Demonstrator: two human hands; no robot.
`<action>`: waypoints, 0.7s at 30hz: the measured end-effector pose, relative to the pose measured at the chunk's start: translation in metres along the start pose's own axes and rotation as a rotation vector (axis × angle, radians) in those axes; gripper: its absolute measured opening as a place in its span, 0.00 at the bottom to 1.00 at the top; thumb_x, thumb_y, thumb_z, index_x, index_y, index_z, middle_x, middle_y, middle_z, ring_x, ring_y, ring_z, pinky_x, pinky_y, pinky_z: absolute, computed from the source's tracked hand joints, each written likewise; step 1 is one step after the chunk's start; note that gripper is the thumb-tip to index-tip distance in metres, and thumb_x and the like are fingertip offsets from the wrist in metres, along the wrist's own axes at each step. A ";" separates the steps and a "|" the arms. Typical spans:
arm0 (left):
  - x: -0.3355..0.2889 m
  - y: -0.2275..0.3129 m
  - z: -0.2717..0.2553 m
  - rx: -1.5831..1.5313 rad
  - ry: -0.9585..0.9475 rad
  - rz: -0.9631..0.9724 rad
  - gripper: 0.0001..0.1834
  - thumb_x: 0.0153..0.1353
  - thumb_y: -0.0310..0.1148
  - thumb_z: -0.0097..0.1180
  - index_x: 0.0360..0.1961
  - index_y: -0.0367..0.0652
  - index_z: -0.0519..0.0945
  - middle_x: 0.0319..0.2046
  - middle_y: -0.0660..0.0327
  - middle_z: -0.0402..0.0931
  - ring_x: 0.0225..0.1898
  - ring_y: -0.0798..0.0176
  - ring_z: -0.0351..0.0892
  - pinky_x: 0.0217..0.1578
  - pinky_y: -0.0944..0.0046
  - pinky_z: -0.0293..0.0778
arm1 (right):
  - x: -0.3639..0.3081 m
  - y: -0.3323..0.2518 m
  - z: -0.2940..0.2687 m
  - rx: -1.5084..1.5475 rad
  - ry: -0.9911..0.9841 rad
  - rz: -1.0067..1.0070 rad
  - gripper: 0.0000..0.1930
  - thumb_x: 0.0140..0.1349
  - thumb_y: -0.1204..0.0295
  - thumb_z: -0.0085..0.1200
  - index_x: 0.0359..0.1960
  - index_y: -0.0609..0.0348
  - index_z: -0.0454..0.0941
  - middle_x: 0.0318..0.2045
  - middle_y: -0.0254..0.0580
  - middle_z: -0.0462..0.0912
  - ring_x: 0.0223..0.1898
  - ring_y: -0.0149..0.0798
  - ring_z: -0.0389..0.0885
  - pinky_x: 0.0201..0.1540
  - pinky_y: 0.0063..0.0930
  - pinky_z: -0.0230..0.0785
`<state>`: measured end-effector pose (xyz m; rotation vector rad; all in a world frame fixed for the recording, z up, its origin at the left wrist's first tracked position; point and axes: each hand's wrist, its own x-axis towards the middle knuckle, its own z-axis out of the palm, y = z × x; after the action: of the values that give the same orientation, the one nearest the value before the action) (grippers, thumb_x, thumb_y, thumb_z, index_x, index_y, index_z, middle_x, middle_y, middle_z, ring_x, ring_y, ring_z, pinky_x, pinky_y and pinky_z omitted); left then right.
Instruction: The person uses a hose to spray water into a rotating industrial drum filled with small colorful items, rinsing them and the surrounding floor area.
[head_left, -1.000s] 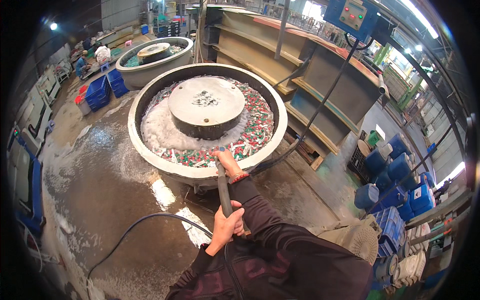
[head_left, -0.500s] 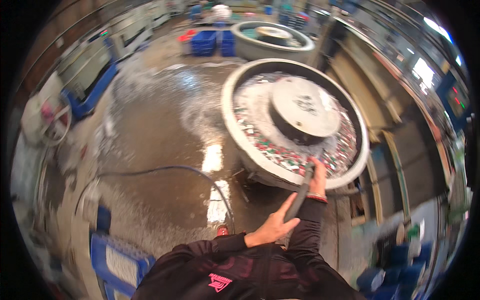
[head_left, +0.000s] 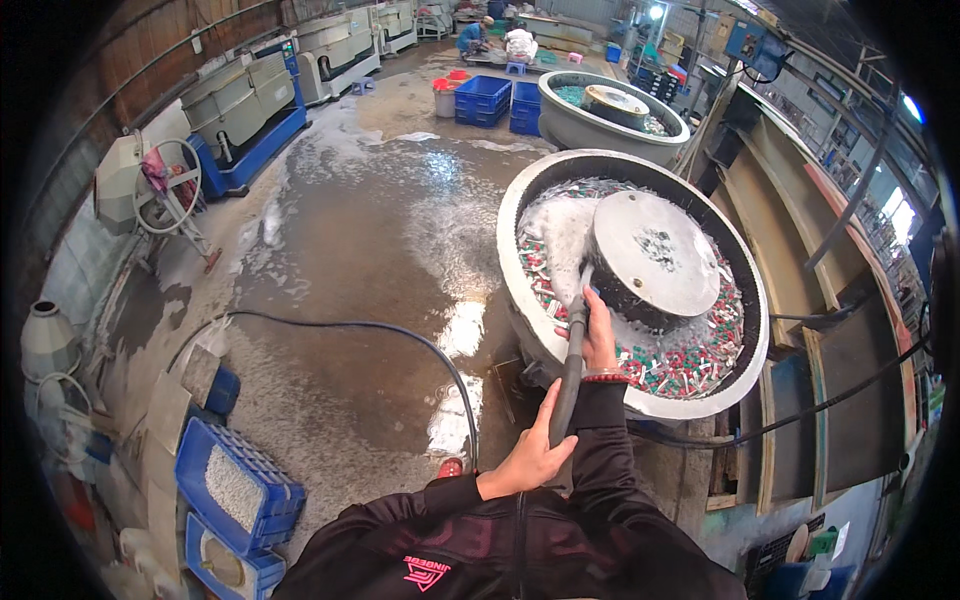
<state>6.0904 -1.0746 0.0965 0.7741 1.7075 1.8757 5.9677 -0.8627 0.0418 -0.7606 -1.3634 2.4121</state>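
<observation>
My right hand (head_left: 600,338) is closed round the front part of a dark hose (head_left: 573,375), close to its outlet. Farther back, my left hand (head_left: 527,460) grips the same hose, its thumb and forefinger lying along it. A whitish water jet (head_left: 587,272) leaves the hose and lands inside a big round tub (head_left: 508,225) with a pale rim. Small red, green and white pieces (head_left: 690,368) fill the tub's ring-shaped trough, with white foam (head_left: 556,225) on the left side. A pale round cover (head_left: 655,250) tops the central hub.
A second round tub (head_left: 560,120) stands behind, near blue crates (head_left: 483,97). Blue baskets of white pellets (head_left: 235,487) sit at lower left. A dark hose line (head_left: 330,323) crosses the wet floor. Wooden troughs (head_left: 790,230) flank the right; two people (head_left: 520,42) crouch far back.
The view has shifted, so the tub appears lower and farther right. The hose's front end has swung left across the tub, and its water jet now shows beside the hub.
</observation>
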 end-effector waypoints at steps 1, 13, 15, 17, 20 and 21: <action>-0.002 0.000 0.001 -0.015 -0.001 -0.012 0.43 0.55 0.28 0.49 0.64 0.56 0.35 0.20 0.55 0.72 0.13 0.66 0.69 0.17 0.66 0.68 | 0.000 0.001 0.005 -0.006 0.004 -0.029 0.14 0.54 0.58 0.50 0.36 0.52 0.67 0.26 0.34 0.68 0.27 0.34 0.71 0.22 0.40 0.75; 0.009 0.008 0.019 -0.313 -0.296 -0.387 0.42 0.57 0.21 0.46 0.64 0.53 0.32 0.12 0.65 0.61 0.08 0.73 0.59 0.09 0.70 0.60 | -0.022 0.020 -0.094 -0.235 0.317 -0.062 0.23 0.50 0.54 0.51 0.42 0.54 0.63 0.35 0.36 0.67 0.35 0.34 0.67 0.34 0.40 0.61; 0.009 0.000 0.034 -0.317 -0.402 -0.410 0.42 0.58 0.22 0.46 0.64 0.53 0.32 0.12 0.65 0.60 0.08 0.73 0.59 0.09 0.70 0.60 | -0.033 0.025 -0.138 -0.153 0.352 -0.181 0.21 0.50 0.55 0.52 0.41 0.51 0.63 0.31 0.34 0.66 0.27 0.32 0.68 0.27 0.34 0.66; 0.011 0.006 0.044 -0.324 -0.479 -0.385 0.42 0.58 0.23 0.46 0.64 0.54 0.32 0.12 0.66 0.60 0.08 0.73 0.59 0.09 0.70 0.60 | -0.041 0.019 -0.157 -0.101 0.425 -0.196 0.21 0.50 0.56 0.52 0.41 0.50 0.62 0.31 0.33 0.66 0.27 0.31 0.68 0.24 0.33 0.68; 0.013 0.010 0.049 -0.380 -0.548 -0.406 0.42 0.59 0.26 0.47 0.63 0.54 0.31 0.13 0.67 0.59 0.09 0.74 0.59 0.10 0.70 0.60 | -0.061 0.004 -0.146 0.036 0.458 -0.236 0.21 0.50 0.56 0.53 0.42 0.49 0.60 0.31 0.33 0.66 0.27 0.30 0.68 0.22 0.32 0.70; 0.012 0.010 0.051 -0.377 -0.567 -0.398 0.42 0.59 0.26 0.46 0.63 0.54 0.31 0.13 0.67 0.59 0.09 0.74 0.59 0.10 0.70 0.60 | -0.062 0.003 -0.151 0.046 0.467 -0.230 0.22 0.50 0.56 0.53 0.42 0.48 0.60 0.32 0.34 0.66 0.29 0.30 0.68 0.22 0.32 0.70</action>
<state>6.1168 -1.0305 0.1107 0.6662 1.0247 1.4558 6.1042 -0.7854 -0.0049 -1.0132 -1.1319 1.9245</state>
